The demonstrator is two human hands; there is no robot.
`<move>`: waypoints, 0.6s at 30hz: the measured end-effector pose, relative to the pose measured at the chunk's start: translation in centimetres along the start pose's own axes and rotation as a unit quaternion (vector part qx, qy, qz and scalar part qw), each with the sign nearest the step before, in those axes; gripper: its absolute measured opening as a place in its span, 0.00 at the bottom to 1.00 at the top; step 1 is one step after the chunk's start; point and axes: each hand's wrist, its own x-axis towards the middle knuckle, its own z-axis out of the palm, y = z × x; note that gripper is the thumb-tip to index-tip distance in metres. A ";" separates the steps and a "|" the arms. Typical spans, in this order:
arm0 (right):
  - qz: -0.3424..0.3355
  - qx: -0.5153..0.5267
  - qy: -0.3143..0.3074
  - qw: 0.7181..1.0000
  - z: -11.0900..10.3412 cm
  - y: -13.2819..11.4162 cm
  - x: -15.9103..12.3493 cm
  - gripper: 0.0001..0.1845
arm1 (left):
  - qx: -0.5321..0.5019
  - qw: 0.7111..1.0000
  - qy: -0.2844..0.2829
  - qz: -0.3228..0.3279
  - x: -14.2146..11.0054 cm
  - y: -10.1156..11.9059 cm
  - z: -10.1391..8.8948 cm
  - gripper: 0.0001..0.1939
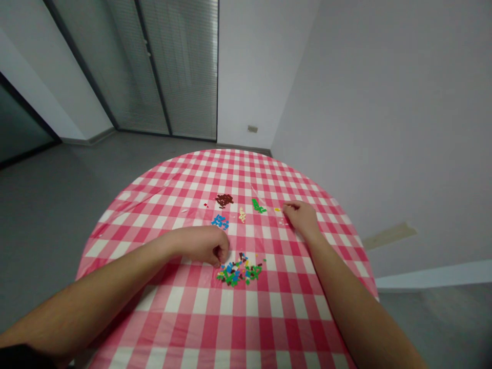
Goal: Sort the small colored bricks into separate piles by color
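Note:
My left hand (pixel 209 243) is closed in a pinch at the upper left edge of a mixed pile of tiny coloured pieces (pixel 239 274), like toy building bricks. What its fingertips hold, if anything, is hidden. Over on the right, my right hand (pixel 302 218) has thumb and forefinger together beside a few yellow pieces (pixel 277 209); I cannot make out anything between them. Separate groups lie farther back: brown pieces (pixel 224 200), blue pieces (pixel 220 222), cream pieces (pixel 242 215) and green pieces (pixel 258 206). A couple of red pieces (pixel 206 205) sit left of the brown ones.
A red-and-white checked cloth (pixel 184 318) covers the round table. Some pale pink pieces (pixel 282 222) lie close to the right hand. Behind the table stand a white wall (pixel 253 66) and a glass partition with blinds (pixel 184 66).

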 end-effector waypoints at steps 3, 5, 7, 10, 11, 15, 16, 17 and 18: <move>-0.001 0.020 0.023 1.000 -0.2 -0.3 -0.1 0.16 | -0.004 1.000 -0.005 -0.002 0.1 -0.2 0.1 0.10; -0.005 0.038 0.038 0.999 -0.4 -0.7 -0.4 0.16 | -0.003 1.000 0.001 -0.006 0.1 -0.5 0.1 0.10; -0.028 0.057 0.055 0.996 -0.7 -1.5 -0.9 0.17 | -0.013 0.999 0.033 -0.016 0.2 -0.8 -0.1 0.09; -0.119 0.079 0.060 0.988 -0.8 -3.5 -2.3 0.16 | -0.054 0.989 0.124 -0.054 0.5 -1.0 -0.3 0.05; -0.160 0.086 0.048 0.982 -0.7 -4.3 -3.0 0.14 | -0.073 0.982 0.160 -0.069 0.6 -1.0 -0.3 0.05; -0.327 0.125 -0.042 0.936 0.5 -7.4 -6.1 0.08 | -0.179 0.944 0.260 -0.093 1.4 -1.0 0.1 0.03; -0.358 0.139 -0.060 0.921 0.9 -8.0 -6.7 0.07 | -0.204 0.937 0.269 -0.088 1.6 -1.0 0.3 0.03; -0.379 0.152 -0.073 0.910 1.3 -8.4 -7.2 0.06 | -0.225 0.931 0.276 -0.083 1.7 -1.0 0.5 0.03; -0.391 0.164 -0.081 0.902 1.6 -8.6 -7.5 0.06 | -0.240 0.926 0.281 -0.079 1.9 -1.0 0.6 0.03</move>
